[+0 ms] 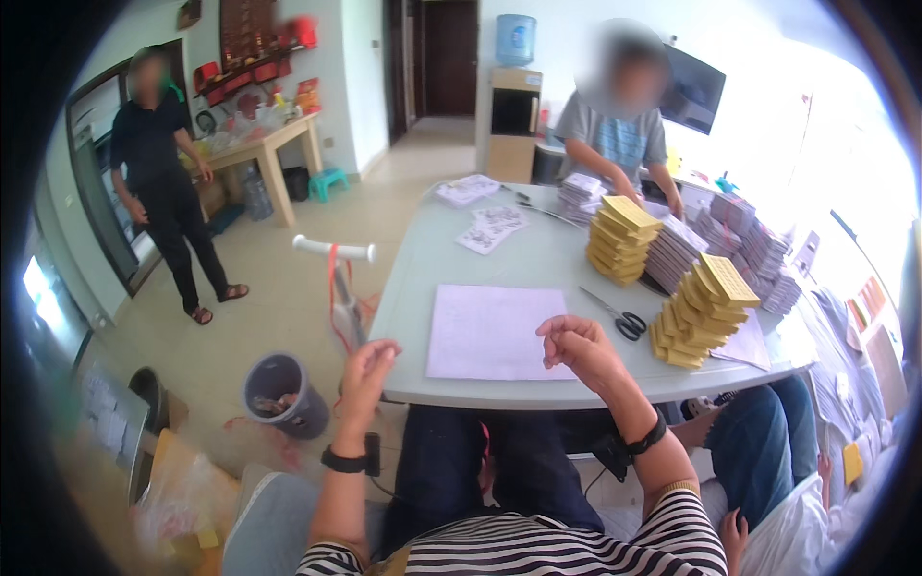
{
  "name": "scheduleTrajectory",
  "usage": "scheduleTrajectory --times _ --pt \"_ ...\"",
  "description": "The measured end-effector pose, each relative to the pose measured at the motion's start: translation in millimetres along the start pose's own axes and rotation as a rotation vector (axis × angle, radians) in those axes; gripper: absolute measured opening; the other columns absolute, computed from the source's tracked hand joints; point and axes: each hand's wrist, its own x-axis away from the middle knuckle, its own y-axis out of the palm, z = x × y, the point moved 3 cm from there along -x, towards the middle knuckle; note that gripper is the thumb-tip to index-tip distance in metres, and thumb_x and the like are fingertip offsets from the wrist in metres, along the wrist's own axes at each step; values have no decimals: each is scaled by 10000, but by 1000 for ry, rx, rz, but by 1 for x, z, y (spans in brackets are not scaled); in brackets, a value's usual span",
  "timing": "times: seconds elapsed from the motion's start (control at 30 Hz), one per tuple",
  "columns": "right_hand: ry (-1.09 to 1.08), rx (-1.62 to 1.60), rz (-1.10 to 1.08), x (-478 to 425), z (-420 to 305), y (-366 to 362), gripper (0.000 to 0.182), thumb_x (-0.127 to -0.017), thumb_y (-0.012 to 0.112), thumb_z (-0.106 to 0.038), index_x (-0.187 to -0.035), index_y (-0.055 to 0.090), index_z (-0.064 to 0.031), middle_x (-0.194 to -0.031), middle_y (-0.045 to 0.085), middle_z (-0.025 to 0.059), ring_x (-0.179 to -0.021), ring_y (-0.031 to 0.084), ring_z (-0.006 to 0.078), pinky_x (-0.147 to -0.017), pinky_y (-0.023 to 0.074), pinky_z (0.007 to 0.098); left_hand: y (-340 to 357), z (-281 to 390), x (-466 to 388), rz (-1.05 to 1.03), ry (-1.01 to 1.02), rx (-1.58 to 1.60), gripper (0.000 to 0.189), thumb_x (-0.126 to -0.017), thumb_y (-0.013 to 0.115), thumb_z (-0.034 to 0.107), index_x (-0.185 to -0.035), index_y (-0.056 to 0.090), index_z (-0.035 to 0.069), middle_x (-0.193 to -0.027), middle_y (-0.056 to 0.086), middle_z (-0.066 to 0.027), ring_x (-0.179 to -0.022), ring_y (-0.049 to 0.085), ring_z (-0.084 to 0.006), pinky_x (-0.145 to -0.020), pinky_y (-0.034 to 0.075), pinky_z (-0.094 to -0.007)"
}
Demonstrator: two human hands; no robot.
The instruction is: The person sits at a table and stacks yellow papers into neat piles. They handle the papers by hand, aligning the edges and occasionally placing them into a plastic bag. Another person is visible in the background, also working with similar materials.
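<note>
A blank white sheet of paper point(497, 331) lies flat on the pale table point(418, 252) before me. My left hand point(369, 367) is raised off the table's left front corner, fingers loosely curled, with nothing seen in it. Over the sheet's right edge is my right hand point(580, 353), its fingers bent and apart from the thumb, holding nothing that I can see. Black-handled scissors point(627, 322) lie beyond it to the right. Two tall stacks of yellow paper bundles, one nearer point(699, 313) and one farther point(621, 241), stand on the right side.
White printed bundles point(763, 252) are piled at the right. Printed sheets point(493, 227) lie farther back. One person point(612, 137) handles paper across the table; another point(155, 151) stands at the left. A person in jeans point(756, 432) sits at my right. A bin point(306, 407) stands on the floor.
</note>
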Motion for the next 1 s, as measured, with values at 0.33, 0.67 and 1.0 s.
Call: scheduleTrajectory --times 0.33,0.67,1.0 --pt "-35 57 255 24 -2 -63 223 -879 479 -15 -1032 635 29 -699 576 25 -624 557 114 -644 503 260 22 -33 -13 11 29 -102 206 -972 585 133 -1073 645 -36 -1028 685 -71 -943 625 -120 -870 479 -262" --pt "-4 -1 297 23 5 -78 215 -880 475 -8 -1043 613 19 -706 549 24 -623 507 113 -653 489 292 2 -24 -12 37 -45 56 189 -980 563 126 -1081 649 -7 -1018 671 -48 -962 609 -119 -848 483 -275" --pt "-160 213 3 -14 -65 13 487 -966 548 -149 -1400 416 28 -1093 651 167 -962 648 217 -828 558 345 -69 70 -14 280 235 -60 267 -972 578 146 -1201 597 9 -1037 648 -49 -979 612 -130 -855 485 -280"
